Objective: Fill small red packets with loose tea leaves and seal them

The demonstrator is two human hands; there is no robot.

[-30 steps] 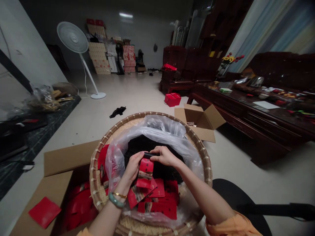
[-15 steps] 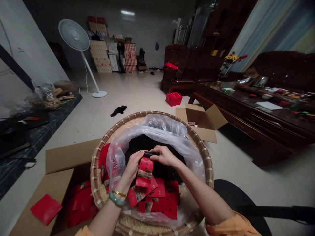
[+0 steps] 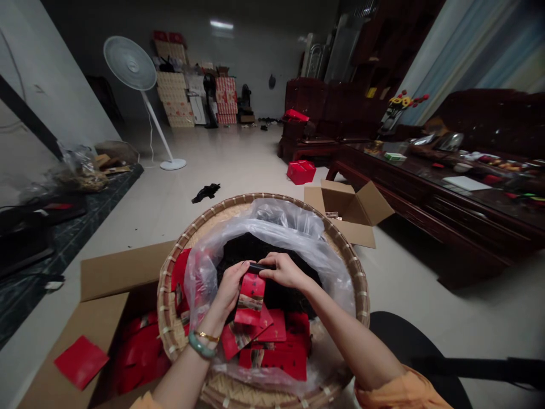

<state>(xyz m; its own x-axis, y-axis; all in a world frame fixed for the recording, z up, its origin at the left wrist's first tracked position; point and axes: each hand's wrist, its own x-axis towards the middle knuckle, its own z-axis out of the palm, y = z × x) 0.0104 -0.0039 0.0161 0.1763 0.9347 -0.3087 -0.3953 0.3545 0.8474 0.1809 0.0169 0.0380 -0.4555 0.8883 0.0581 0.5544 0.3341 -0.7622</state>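
My left hand [image 3: 230,289] is closed on a small red printed packet [image 3: 250,301], held upright over the basket. A short black bar [image 3: 259,267] lies across the packet's top edge, and the fingers of my right hand [image 3: 284,269] are closed on its right end. My left thumb is by the bar's left end. Below the hands, several red packets [image 3: 275,363] lie on a clear plastic bag [image 3: 336,272] that holds dark loose material [image 3: 247,244]. A round woven basket [image 3: 361,284] surrounds the bag.
An open cardboard box [image 3: 123,272] of red packets stands left of the basket, with a red packet [image 3: 80,362] on its flap. Another open box [image 3: 360,207] sits beyond, beside a dark wooden table [image 3: 409,193]. A white fan [image 3: 172,164] stands farther off. A black round seat [image 3: 400,346] is at right.
The camera view has shifted very slightly. Both hands, the packet and the black bar keep the same position.
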